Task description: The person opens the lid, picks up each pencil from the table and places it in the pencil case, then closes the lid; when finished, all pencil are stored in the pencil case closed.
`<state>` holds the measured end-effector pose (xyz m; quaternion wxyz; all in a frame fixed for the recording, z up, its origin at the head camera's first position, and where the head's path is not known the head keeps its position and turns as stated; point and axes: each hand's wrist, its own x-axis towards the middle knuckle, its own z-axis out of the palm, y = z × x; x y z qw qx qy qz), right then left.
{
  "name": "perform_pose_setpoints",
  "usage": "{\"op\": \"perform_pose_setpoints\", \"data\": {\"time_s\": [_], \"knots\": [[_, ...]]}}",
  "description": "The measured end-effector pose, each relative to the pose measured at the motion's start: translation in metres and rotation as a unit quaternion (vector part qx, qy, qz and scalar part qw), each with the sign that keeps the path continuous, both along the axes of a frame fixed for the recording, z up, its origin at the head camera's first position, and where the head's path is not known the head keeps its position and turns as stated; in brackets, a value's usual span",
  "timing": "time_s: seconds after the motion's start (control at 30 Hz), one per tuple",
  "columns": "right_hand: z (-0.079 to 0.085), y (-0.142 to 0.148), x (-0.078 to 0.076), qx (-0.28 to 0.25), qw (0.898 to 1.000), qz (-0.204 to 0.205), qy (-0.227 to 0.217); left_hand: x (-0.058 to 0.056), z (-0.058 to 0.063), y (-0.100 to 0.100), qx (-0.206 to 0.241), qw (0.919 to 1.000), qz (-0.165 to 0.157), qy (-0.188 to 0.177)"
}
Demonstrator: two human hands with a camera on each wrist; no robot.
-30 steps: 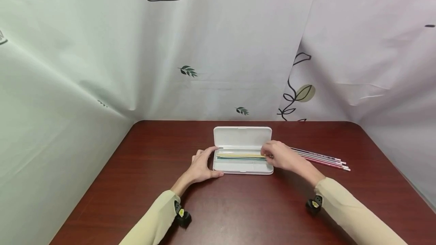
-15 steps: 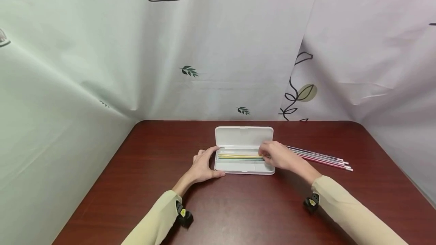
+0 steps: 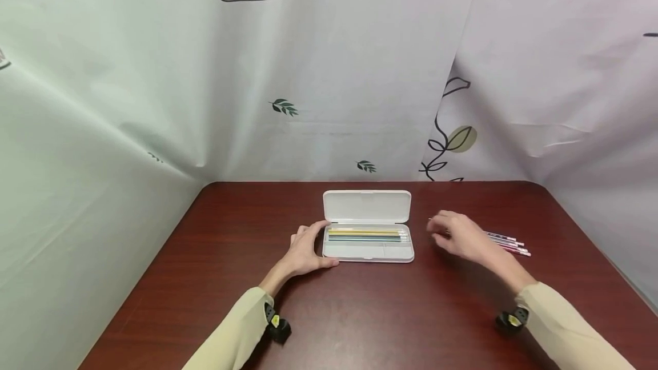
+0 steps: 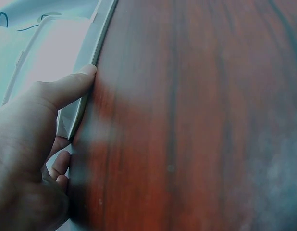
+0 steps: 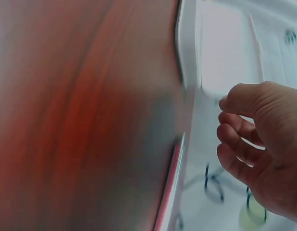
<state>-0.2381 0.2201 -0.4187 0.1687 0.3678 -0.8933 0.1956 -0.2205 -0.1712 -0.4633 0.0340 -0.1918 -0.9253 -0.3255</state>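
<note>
Pencil case (image 3: 352, 252), white, sits open on the red-brown table (image 3: 360, 313), toward the far side, lid (image 3: 367, 206) standing up at the back. Yellow & blue-green pencils (image 3: 364, 236) lie side by side in its rear compt, pale ends to the R; a short divider (image 3: 383, 250) splits the front part. L hand (image 3: 303, 251) has the case's L end btwn thumb & fingers, spread wide: thumb on front edge, index at rear corner. R hand (image 3: 457, 236) is off the case, just R of it, at the loose pencils (image 3: 509, 244); its fingers are loosely bent, thumb a bit apart, nothing I can see in its grasp. Those pencils, dark, silver & red w/ white ends, lie close together on the table, partly hidden behind that hand. Cream sleeves (image 3: 570, 324), blk cam (image 3: 278, 329) at each wrist. White cloth (image 3: 329, 61) w/ leaf prints hangs behind.
</note>
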Motion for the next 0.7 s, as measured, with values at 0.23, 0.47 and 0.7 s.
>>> {"op": "perform_pose_setpoints", "data": {"time_s": [0.23, 0.47, 0.7], "knots": [[-0.008, 0.074, 0.017, 0.004, 0.997, -0.071, 0.001, 0.0, 0.002, 0.001, 0.004, 1.0, 0.0, -0.008], [-0.018, 0.116, 0.033, 0.03, 0.99, -0.134, -0.019, -0.001, 0.001, 0.0, 0.004, 1.0, 0.0, -0.002], [-0.023, 0.132, 0.037, 0.028, 0.988, -0.15, 0.004, -0.001, 0.001, 0.001, 0.003, 1.0, 0.0, -0.003]]}}
